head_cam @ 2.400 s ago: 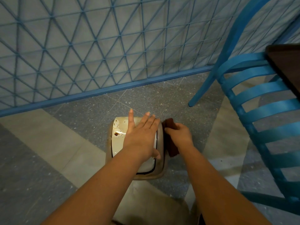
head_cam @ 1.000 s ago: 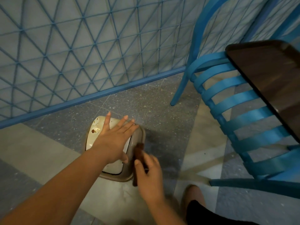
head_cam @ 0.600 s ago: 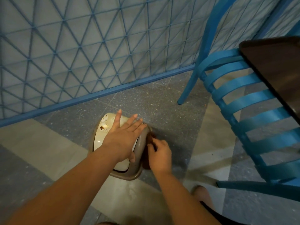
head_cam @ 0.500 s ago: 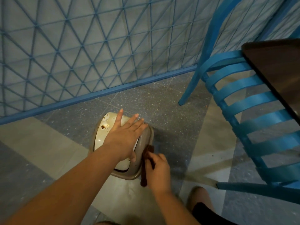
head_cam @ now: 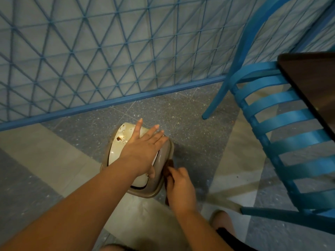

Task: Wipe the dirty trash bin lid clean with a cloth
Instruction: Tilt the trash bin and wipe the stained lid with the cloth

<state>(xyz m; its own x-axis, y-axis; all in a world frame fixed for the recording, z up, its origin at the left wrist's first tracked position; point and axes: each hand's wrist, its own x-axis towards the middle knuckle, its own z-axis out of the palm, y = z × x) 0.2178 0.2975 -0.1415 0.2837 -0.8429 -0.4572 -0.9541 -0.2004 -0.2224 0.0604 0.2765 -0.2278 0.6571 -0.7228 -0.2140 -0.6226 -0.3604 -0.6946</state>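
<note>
Brown cloth (head_cam: 167, 168) bunched in the right hand (head_cam: 181, 187) presses the lid's (head_cam: 117, 144) right rim; the left hand (head_cam: 143, 151), fingers spread, lies flat on top, stains beyond.

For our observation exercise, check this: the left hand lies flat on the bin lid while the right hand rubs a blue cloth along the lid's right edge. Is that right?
Not quite. The cloth is dark brown, not blue; the head view shows it. The rest stands: the left hand lies flat on the bin lid and the right hand rubs along its right edge.
</note>
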